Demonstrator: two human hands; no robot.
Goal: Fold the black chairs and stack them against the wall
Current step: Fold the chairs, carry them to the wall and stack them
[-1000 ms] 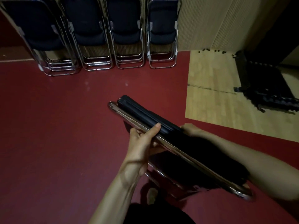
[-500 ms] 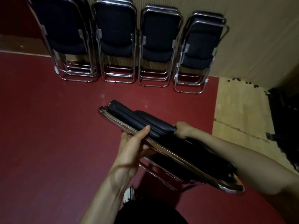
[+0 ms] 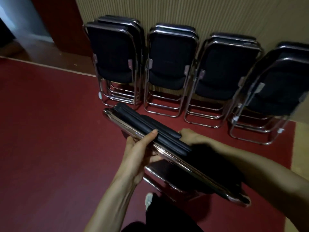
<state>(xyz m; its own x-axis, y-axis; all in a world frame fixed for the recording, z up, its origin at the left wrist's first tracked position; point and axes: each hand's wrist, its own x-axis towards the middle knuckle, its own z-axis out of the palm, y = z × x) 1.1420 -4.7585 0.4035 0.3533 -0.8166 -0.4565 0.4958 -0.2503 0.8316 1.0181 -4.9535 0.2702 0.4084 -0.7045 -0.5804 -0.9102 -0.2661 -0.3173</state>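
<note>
Carried item: a folded chair (image 3: 167, 144) is held flat and aslant above the red floor (image 3: 50, 131), with its far end pointed towards the leftmost stack (image 3: 115, 64).
Left hand (image 3: 140, 151): it is closed round the chrome frame (image 3: 168, 155) from below, and the thumb is laid over the padded edge (image 3: 150, 122).
Right hand (image 3: 189, 135): it is hooked over the far side of the padding. Its fingers are hidden behind the chair, so the depth of the hold cannot be told.
Stacks (image 3: 170, 64): four groups of folded chairs are leaned upright, side by side, against the ribbed wall (image 3: 184, 10).
Change over the last second: the stacks are now seen larger and lower in the view. The far end of the carried chair is brought just short of the feet of the leftmost stack. The wooden floor (image 3: 301, 156) at the right is reduced to a narrow strip. Both holds are unchanged.
Meaning for the task: folding of this chair is judged complete, and the carry to the wall nearly over.
Step left: the chair is to be turned upright and leaned onto a stack. Which stack cannot be told.
Caution: the chrome feet already on the floor could be struck as the chair is swung up.
</note>
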